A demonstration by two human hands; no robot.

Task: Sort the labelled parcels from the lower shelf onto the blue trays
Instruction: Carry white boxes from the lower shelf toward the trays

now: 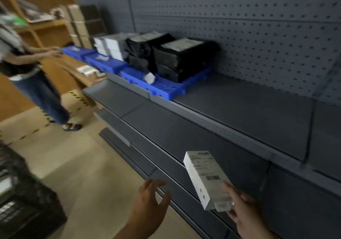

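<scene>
- Right hand (245, 213), bottom right: fingers wrapped around the lower end of a white rectangular carton with printed barcode labels (206, 177). Carton is off the shelving, tilted, label side up, in front of the lower dark grey metal shelf tiers (184, 141).
- Left hand (149, 201), bottom centre: open, fingers spread and slightly curled, holding nothing. Just left of the carton, not touching it.
- Blue slotted plastic tray (166, 87) sits on the upper grey shelf deck (249, 109), against the grey perforated back panel (239, 26). It carries a stack of black wrapped parcels with white labels (177, 57), plus one small white packet (149, 77) on its open front part.
- Two more blue plastic trays (105, 63) further left in the row, each with a pale item on top; too blurred to identify. White and grey boxes (110, 45) stacked behind them.
- Shelf deck right of the near tray is bare.
- Second person in dark top and jeans (27, 69) stands far left, hand reaching toward the farthest tray, by a wooden counter (79, 76).
- Black plastic crate (22, 201) at bottom left on the floor.
- Frame is motion-blurred; label text unreadable.
</scene>
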